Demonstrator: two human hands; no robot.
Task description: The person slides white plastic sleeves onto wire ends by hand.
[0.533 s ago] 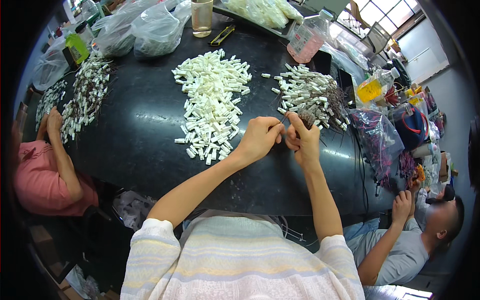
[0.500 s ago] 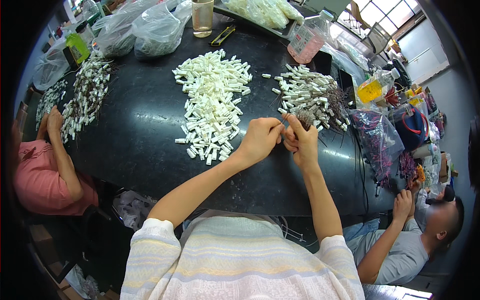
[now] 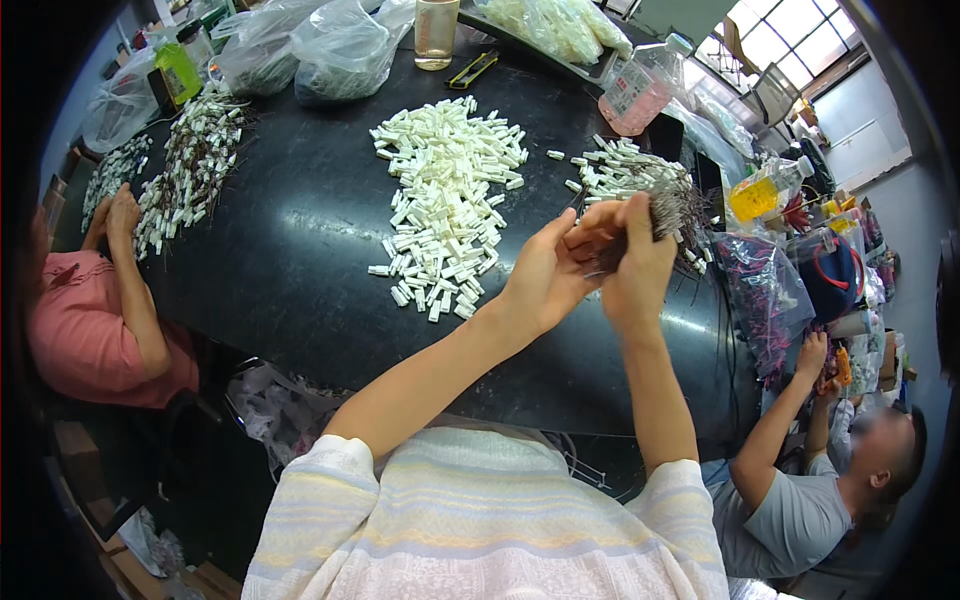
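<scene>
My right hand [image 3: 640, 270] is closed around a bundle of thin dark wires [image 3: 668, 215], whose brushy end sticks out past the thumb. Close against it on the left is my left hand [image 3: 545, 275], thumb raised and fingers stretched toward the bundle, partly hidden behind the right hand. Both hands are above the black table [image 3: 320, 260]. Just beyond them lies a pile of white connectors with dark wires [image 3: 625, 170]. A larger heap of loose white connector housings [image 3: 450, 190] spreads out to the left of my hands.
Another wired pile [image 3: 190, 165] lies by a person in pink [image 3: 100, 335] at left. Along the back are plastic bags [image 3: 345, 50], a cup [image 3: 436, 35], a utility knife [image 3: 472, 70] and a pink-liquid bottle [image 3: 640, 90]. A person in grey [image 3: 800, 520] works at right.
My left hand has gone from a pinch at the wires to a more open, cupped shape. The right hand has turned and risen slightly with the bundle. The view has shifted a little.
</scene>
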